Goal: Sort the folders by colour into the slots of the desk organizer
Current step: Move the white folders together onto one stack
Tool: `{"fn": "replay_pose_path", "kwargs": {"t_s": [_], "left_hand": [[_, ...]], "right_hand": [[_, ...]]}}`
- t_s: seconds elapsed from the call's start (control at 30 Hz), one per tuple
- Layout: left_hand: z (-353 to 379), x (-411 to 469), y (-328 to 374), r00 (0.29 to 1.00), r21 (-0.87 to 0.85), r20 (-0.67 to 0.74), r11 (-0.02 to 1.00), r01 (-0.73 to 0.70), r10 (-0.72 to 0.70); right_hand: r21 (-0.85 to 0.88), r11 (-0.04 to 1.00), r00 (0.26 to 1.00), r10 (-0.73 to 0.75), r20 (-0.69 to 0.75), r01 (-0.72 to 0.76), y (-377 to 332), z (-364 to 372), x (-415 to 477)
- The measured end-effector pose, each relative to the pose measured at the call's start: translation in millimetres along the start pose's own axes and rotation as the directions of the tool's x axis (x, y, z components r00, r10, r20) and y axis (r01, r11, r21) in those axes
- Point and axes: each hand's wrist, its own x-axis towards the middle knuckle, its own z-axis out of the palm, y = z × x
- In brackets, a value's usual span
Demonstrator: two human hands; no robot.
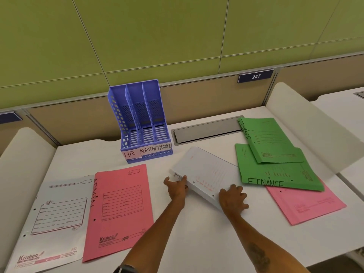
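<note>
- The desk organizer (140, 123) is blue-violet plastic with three upright slots, standing near the far edge of the white table (197, 233), left of the grey cable hatch (206, 130). Paper labels on its front lip read HR, ADMIN and FINANCE from left to right, and all three slots hold nothing.
- A white folder (204, 174) sits in the middle of the table, tilted with its near long edge raised off the surface. Both hands are on that edge.
- The left hand (177, 187) clasps the folder's left near corner, fingers curled over the top (a small metal clip shows just above them).
- The right hand (233, 198) covers the right end of the same edge with fingers bent down over it; whether they close underneath I cannot tell.
- Toward the near left corner lie two flat folders side by side: a second white folder (57, 219) with a printed form box, and a pink folder (120, 209) just right of it, overlapping its edge, with ADMIN handwritten down its spine side.
- On the right side of the table two green folders overlap, both marked FINANCE: the upper green folder (269, 138) lies partly on the lower green folder (275, 172).
- A second pink folder (307, 205) lies under the lower green one, sticking out toward the near right.
- A dark wristband (125, 269) shows on the left forearm at the bottom edge.
</note>
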Motion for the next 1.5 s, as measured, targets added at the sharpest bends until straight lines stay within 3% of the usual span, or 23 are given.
{"fn": "replay_pose_path", "kwargs": {"t_s": [0.17,0.4,0.53,0.67,0.77,0.97,1.2,1.5], "left_hand": [[10,-2,-6,0.986,-0.019,0.167,1.000,0.017,-0.014],[12,-5,-1,0.976,0.077,0.164,0.984,-0.160,0.146],[4,-6,7,0.951,-0.006,0.204,0.972,-0.235,0.232],[-15,1,24,0.928,-0.076,0.234,0.957,-0.280,0.290],[-35,8,38,0.913,-0.122,0.239,0.943,-0.309,0.330],[-77,14,61,0.914,-0.186,0.261,0.945,-0.269,0.311],[-150,24,85,0.926,-0.153,0.044,0.919,-0.364,0.374],[-278,43,80,0.879,-0.026,-0.198,0.894,-0.447,0.434]], "right_hand": [[0.019,0.991,0.989,-0.137,0.061,0.136,-16,14,-26],[0.038,0.980,0.975,-0.197,0.107,0.194,-20,11,-31],[0.024,0.975,0.971,-0.224,0.084,0.223,-20,6,-15],[0.145,0.964,0.967,-0.238,0.086,0.224,-27,-2,10],[0.330,0.929,0.979,-0.198,0.057,0.169,-41,-12,21],[0.702,0.691,0.933,-0.342,0.113,0.169,-87,-25,19],[0.804,0.559,0.891,-0.446,0.086,0.202,-152,8,-29],[0.801,0.554,0.834,-0.536,0.133,0.228,-216,88,-126]]}}
